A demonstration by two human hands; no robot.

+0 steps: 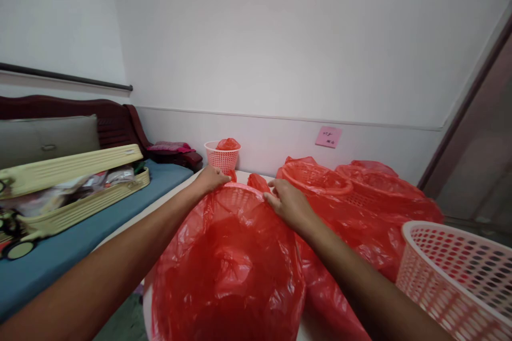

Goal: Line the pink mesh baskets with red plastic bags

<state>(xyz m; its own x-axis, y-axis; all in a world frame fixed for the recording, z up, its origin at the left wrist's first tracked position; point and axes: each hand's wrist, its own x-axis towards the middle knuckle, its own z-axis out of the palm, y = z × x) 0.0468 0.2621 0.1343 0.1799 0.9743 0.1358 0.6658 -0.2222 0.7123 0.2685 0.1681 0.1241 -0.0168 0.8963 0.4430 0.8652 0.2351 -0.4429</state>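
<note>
A red plastic bag (pixel 228 266) lines a pink perforated basket (pixel 149 298), its mouth tilted towards me. At the far rim, on the left side, my left hand (pixel 213 178) is closed on the bag's edge. My right hand (pixel 288 203) pinches the same bag at the far right of the rim. The thin film is spread over the rim and bunches a little inside. Just beyond the rim, between my hands, lies a crumpled bit of red plastic (pixel 258 182).
Two red-bagged baskets (pixel 316 178) (pixel 384 184) stand to the right, with a bare pink basket (pixel 456 282) nearer me. A small white basket (pixel 223 159) holding red plastic sits by the wall. Leftward, an open yellow suitcase (pixel 92 192) rests on a blue bed (pixel 168 173). A pink note (pixel 328 137) is on the wall.
</note>
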